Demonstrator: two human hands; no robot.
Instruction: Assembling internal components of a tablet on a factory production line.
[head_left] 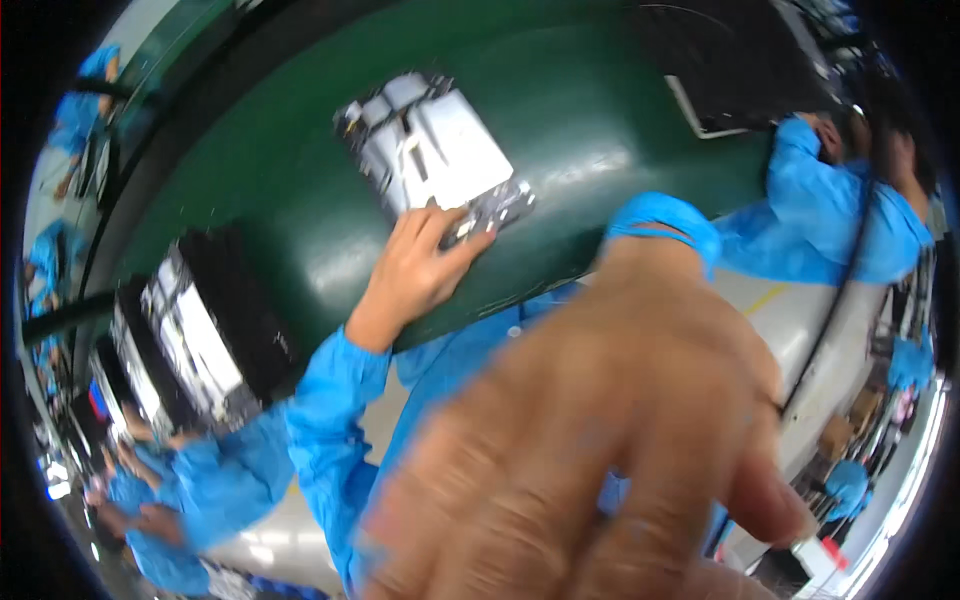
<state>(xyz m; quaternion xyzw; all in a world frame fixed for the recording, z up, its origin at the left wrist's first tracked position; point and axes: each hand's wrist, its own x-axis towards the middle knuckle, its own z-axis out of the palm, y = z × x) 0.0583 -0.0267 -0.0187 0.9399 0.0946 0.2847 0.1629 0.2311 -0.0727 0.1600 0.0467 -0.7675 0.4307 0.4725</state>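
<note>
On the green worktop (300, 200) lies a flat electronic device (462, 145), a rectangle with a bright silvery-white panel and dark edges with small parts. My left hand (420, 262) is at its near edge, fingers bent over the rim and thumb against the near corner. Whatever lies under those fingertips is hidden. Very close to the camera, my right hand (610, 400) fills the lower middle, blurred, with a blue cuff at the wrist. Its fingers are stretched out with gaps between them, the thumb stands apart, and no object shows in it.
Similar devices (200, 335) stand in black holders on the left of the worktop. A large black flat piece (745, 70) lies at the far right, beside a co-worker's blue sleeve (835, 205). More people in blue sit at the lower left (215, 490). A dark cable (850, 270) hangs at right.
</note>
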